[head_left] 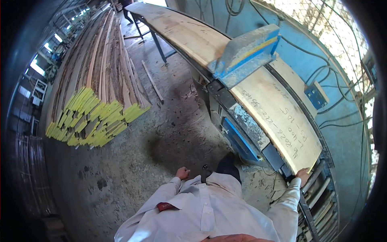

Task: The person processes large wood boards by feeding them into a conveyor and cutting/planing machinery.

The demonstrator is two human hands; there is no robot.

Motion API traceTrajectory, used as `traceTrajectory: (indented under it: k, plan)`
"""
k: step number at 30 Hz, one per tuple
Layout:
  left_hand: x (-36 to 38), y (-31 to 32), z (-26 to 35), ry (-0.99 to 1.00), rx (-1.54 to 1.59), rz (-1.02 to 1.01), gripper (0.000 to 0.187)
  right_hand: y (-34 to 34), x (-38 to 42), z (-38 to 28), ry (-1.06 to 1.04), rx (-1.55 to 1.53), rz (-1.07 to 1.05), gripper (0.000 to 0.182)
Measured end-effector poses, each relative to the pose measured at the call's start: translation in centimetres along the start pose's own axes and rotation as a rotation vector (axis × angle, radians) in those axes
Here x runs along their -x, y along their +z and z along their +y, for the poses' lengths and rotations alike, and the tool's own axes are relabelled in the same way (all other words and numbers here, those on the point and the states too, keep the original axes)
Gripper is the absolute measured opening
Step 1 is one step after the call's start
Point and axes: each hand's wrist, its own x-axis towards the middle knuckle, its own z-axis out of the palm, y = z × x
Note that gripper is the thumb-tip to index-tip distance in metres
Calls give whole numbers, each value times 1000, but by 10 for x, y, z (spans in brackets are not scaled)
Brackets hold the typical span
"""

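Board (278, 117) lengthwise from right hand (302, 176)

Handwritten "PS-10" on board (278, 117)

Left hand (182, 173) at 7 o'clock of frame: fingers curled into a loose fist, arm bent, hanging free, touching nothing. Right hand (302, 176) at 4 o'clock: arm stretched out and forward, palm down, fingers flat. Both arms in long pale sleeves.
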Motion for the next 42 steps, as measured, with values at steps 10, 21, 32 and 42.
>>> traceTrajectory:
  k: [10,21,32,42]
  plan:
    - [-19,1,12,80,-178,-36,38,-4,6,1,-29,-70,-8,77]
    - [-25,19,69,179,-344,-72,44,-7,16,1,-83,-135,161,74]
    - [-21,27,75,196,-393,-93,43,-19,28,-10,-78,-128,145,67]
    - [-20,29,54,202,-374,-88,43,-31,35,-14,-43,-84,81,68]
